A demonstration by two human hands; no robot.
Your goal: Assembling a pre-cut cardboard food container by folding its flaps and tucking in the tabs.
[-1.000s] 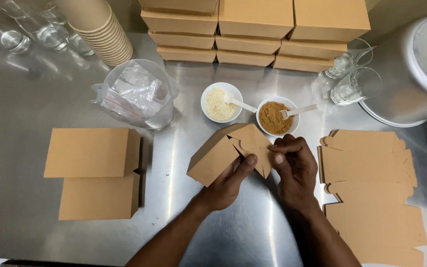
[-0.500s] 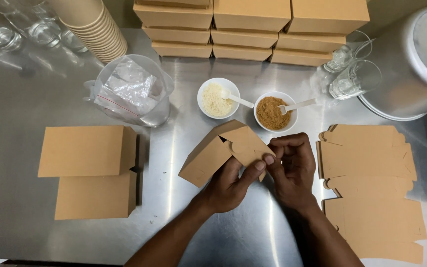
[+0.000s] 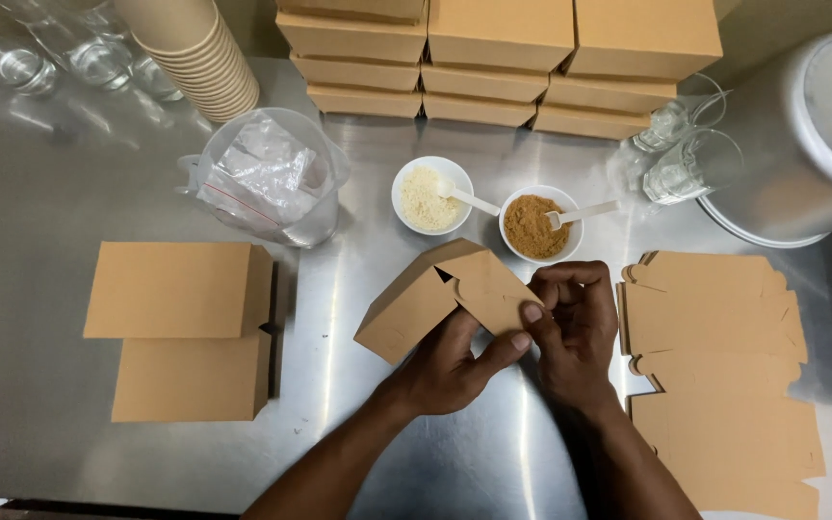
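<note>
A half-folded brown cardboard box (image 3: 435, 294) is held just above the steel table (image 3: 40, 173), near its middle. My left hand (image 3: 455, 361) grips it from below, thumb pressed on its right flap. My right hand (image 3: 570, 318) pinches that same flap's edge from the right. The box's left part is formed into a sleeve; the right end is still loose flaps.
Flat box blanks (image 3: 715, 318) lie stacked at the right. Two folded boxes (image 3: 175, 289) sit at the left. Behind the hands stand a white bowl of pale powder (image 3: 430, 197) and one of brown powder (image 3: 536, 226), each with a spoon. Further back: a plastic jug holding bags (image 3: 267, 178), stacked boxes (image 3: 503, 58), paper cups (image 3: 195, 48), glasses (image 3: 671, 164), a large steel pot (image 3: 811, 144).
Both hands and the box have shifted slightly; my left thumb has come up onto the flap while the right fingers fold the flap edge inward.
</note>
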